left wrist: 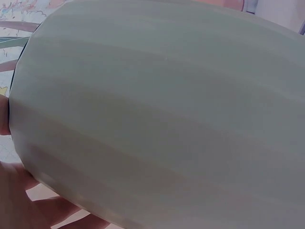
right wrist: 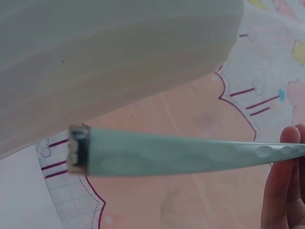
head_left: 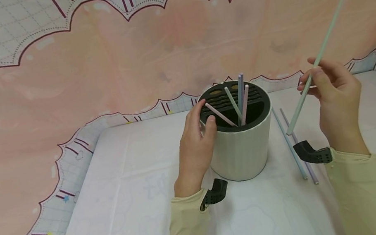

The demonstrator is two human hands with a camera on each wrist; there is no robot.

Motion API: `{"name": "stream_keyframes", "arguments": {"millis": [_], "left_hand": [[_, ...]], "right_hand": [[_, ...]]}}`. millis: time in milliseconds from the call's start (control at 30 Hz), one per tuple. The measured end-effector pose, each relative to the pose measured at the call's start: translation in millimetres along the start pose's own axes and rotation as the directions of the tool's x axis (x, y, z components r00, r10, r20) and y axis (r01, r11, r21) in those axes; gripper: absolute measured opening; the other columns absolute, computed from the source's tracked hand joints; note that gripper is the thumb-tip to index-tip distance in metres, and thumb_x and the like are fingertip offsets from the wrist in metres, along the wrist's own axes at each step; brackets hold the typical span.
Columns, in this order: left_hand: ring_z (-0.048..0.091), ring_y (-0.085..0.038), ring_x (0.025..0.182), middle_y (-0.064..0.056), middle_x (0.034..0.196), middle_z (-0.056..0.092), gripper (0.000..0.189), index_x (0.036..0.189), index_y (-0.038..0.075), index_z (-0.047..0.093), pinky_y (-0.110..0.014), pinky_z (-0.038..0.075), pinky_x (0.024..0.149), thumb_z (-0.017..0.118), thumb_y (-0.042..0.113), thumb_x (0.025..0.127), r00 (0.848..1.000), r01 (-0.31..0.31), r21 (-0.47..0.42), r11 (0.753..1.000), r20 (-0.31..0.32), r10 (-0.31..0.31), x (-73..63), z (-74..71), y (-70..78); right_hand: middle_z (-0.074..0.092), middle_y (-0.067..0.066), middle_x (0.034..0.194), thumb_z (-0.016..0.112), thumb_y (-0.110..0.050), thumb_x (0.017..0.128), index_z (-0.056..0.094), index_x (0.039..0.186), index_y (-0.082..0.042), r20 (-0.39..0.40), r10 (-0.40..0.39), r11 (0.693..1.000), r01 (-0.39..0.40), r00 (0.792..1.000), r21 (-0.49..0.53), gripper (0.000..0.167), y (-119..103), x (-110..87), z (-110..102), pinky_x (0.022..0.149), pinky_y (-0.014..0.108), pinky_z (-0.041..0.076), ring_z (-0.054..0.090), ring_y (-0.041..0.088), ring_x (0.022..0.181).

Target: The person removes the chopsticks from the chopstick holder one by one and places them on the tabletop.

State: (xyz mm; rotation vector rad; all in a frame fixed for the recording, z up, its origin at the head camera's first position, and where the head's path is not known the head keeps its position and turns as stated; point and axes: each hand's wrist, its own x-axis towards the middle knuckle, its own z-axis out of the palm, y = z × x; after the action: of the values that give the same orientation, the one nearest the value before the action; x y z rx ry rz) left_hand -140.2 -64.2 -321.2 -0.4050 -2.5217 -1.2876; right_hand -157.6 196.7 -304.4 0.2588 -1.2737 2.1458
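A white ribbed utensil holder with a dark slotted top stands in the middle of the head view. Several pastel chopsticks lean in its front opening. My left hand grips the holder's left side, thumb at the rim; in the left wrist view the wall fills most of the picture. To the right of the holder, my right hand pinches a mint-green chopstick in the air. It slants, with its thick silver-capped end low and its thin end up to the right.
On the white tabletop, a blue chopstick and a purple chopstick lie side by side, right of the holder. Behind the table rises a peach-coloured patterned cloth.
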Motion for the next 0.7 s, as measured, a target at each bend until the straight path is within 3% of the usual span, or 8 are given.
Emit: {"name": "stream_keyframes", "arguments": {"millis": [267, 700], "left_hand": [[0.047, -0.014, 0.094, 0.011, 0.14, 0.028, 0.053, 0.139, 0.031, 0.027, -0.036, 0.043, 0.075, 0.029, 0.053, 0.091, 1.0, 0.0, -0.01, 1.0, -0.001, 0.0, 2.4, 0.6, 0.7], [0.046, -0.013, 0.091, 0.011, 0.138, 0.03, 0.053, 0.138, 0.031, 0.028, -0.035, 0.042, 0.071, 0.028, 0.054, 0.091, 1.0, 0.005, 0.001, 1.0, -0.008, -0.005, 4.8, 1.4, 1.7]], "right_hand": [[0.058, 0.018, 0.076, 0.062, -0.006, 0.082, 0.056, 0.108, 0.011, 0.014, 0.017, 0.999, -0.016, 1.0, -0.037, 0.032, 1.6, 1.9, 0.1, 0.063, 0.029, 0.049, 0.056, 0.026, 0.066], [0.058, 0.017, 0.08, 0.061, -0.008, 0.083, 0.058, 0.11, 0.007, 0.025, 0.04, 0.993, -0.037, 0.999, -0.113, 0.031, 5.4, 5.2, -1.5, 0.063, 0.027, 0.049, 0.057, 0.024, 0.065]]}}
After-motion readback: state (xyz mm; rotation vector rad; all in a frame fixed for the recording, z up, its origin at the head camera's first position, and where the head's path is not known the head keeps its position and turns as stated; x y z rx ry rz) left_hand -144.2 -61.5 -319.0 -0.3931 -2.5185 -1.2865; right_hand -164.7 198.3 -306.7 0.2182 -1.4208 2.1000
